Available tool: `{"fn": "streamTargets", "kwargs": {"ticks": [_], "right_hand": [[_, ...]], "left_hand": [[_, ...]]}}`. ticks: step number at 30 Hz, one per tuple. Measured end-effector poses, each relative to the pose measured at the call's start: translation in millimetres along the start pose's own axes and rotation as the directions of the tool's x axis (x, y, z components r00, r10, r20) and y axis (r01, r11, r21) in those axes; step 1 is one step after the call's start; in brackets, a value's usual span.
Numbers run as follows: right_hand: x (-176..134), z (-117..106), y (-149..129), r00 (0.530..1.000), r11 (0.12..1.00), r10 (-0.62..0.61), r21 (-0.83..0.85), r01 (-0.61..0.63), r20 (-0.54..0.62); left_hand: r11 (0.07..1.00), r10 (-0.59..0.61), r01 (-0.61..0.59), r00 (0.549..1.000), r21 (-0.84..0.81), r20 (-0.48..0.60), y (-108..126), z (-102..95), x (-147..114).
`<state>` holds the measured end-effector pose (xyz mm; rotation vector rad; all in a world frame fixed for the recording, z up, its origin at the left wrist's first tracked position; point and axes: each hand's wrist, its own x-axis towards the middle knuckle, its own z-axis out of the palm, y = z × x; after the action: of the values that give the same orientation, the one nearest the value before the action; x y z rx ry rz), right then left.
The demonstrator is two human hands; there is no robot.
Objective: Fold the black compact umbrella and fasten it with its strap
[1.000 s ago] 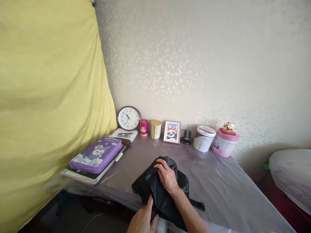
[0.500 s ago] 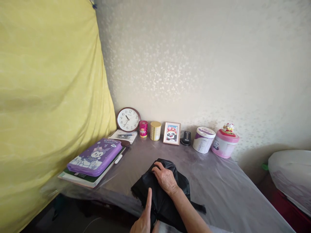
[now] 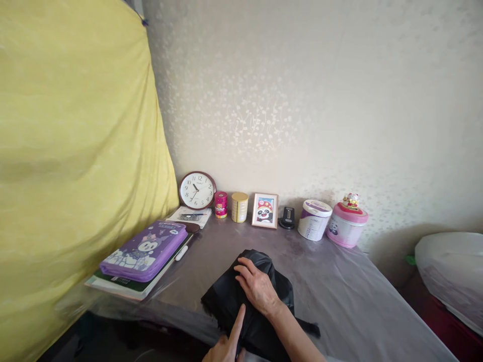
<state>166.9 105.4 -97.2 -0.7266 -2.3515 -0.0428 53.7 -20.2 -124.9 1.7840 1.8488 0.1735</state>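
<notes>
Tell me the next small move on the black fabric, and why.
Probably gather the black fabric at its left edge with the left hand: that edge spreads out across the table, while the right hand lies on top, where it could steady things.

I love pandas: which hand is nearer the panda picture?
Right. The right hand is on the black fabric, in front of the panda picture; the left hand is farther, at the fabric's near side.
</notes>
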Motion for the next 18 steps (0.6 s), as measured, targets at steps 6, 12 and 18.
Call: {"fn": "streamTargets", "kwargs": {"ticks": [6, 12, 18], "right_hand": [[-35.2, -12.6, 15.0, 0.994, 0.996, -0.06, 0.067, 0.066, -0.09], [-19.7, 6.7, 73.7, 0.988, 0.989, 0.086, -0.107, -0.1, -0.127], [-13.8, -4.3, 55.3, 0.973, 0.994, 0.083, -0.053, -0.096, -0.214]], "left_hand": [[0.997, -0.073, 0.073, 0.997, 0.001, 0.029, 4.6, -0.4, 1.2], [0.997, -0.073, 0.073, 0.997, 0.005, 0.01, 4.2, -0.8, 0.6], [0.994, -0.101, 0.101, 0.995, -0.042, 0.007, 4.7, -0.7, -0.3]]}}
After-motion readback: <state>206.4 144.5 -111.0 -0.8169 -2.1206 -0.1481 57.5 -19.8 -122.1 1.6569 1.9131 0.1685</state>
